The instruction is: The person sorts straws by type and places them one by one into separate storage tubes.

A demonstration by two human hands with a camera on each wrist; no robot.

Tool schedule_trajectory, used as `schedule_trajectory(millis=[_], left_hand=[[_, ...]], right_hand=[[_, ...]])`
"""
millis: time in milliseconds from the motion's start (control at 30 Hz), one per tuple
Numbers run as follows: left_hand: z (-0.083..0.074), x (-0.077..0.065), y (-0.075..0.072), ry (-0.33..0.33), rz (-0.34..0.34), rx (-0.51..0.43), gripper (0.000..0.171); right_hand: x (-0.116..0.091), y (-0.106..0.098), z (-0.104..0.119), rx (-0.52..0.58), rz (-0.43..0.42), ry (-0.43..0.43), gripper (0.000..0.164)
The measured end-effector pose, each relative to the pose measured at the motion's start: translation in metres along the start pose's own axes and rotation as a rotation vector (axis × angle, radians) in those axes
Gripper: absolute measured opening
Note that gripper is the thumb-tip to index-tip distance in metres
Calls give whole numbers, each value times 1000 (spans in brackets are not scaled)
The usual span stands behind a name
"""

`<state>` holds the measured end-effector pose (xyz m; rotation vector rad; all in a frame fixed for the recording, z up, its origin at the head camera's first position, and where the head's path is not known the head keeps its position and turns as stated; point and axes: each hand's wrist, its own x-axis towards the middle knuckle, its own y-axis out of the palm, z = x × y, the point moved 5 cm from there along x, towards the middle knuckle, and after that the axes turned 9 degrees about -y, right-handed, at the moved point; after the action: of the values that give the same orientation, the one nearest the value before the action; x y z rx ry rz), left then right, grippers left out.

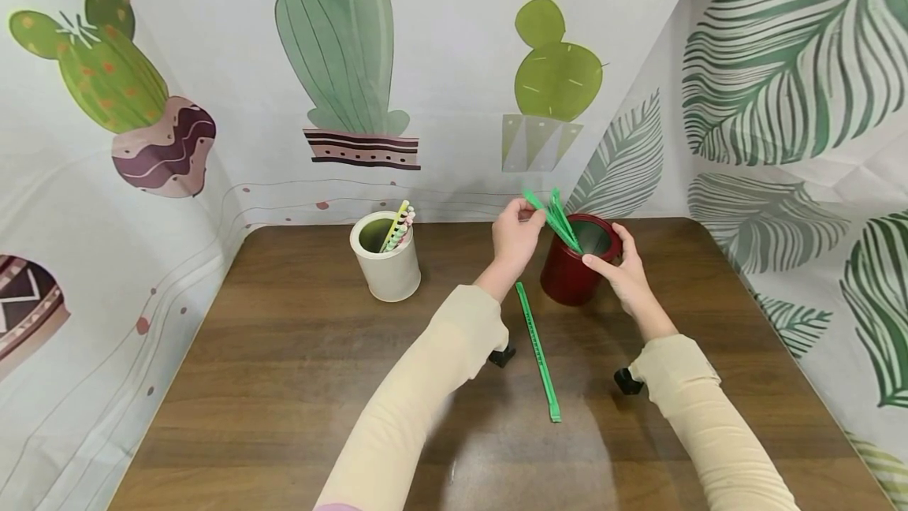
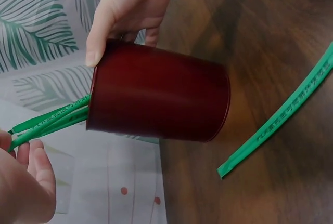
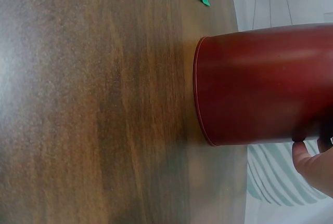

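A dark red cylindrical container (image 1: 571, 278) stands on the table with several green wrapped straws (image 1: 560, 223) leaning out over its left rim. My left hand (image 1: 516, 239) pinches one of these green straws near its upper end. In the left wrist view, the fingers hold the straw's end beside the container's mouth. My right hand (image 1: 627, 274) grips the container's right side at the rim, thumb in front and fingers behind. Another green wrapped straw (image 1: 539, 353), printed with dark writing, lies on the table below the left hand. The straws' lower ends are hidden inside the container.
A cream container (image 1: 390, 270) at the back left holds several thin patterned straws (image 1: 399, 227), one of them yellow. The brown wooden table (image 1: 284, 385) meets a hanging cloth (image 1: 454, 101) printed with cacti and leaves along its back edge.
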<state>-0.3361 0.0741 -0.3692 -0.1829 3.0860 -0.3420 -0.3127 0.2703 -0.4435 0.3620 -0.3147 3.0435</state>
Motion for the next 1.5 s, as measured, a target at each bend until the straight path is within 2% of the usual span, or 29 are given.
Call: schedule_trajectory(millis=[267,533,800,1133,1300,1500], left_hand=[[6,-8,14,-62,80,-19,14],[17,-9,19,-98,111,3,16],[42,-7,14,-90,86,23,20],[76,-11,7,-126,94,53,20],[91,-15,7,-138,116,63,18],[101,-24,8,-149,168,93,19]], right_hand=[[-1,0,1,-8,4,7,76],[-2,0,3,-20,2,3,77],[-1,0,1,-5,-8,-5,77],[-2,1,2,-7,-4,0,77],[-2,0,4,-10,-11,2,77],[-1,0,2,-16,-12,-1,76]])
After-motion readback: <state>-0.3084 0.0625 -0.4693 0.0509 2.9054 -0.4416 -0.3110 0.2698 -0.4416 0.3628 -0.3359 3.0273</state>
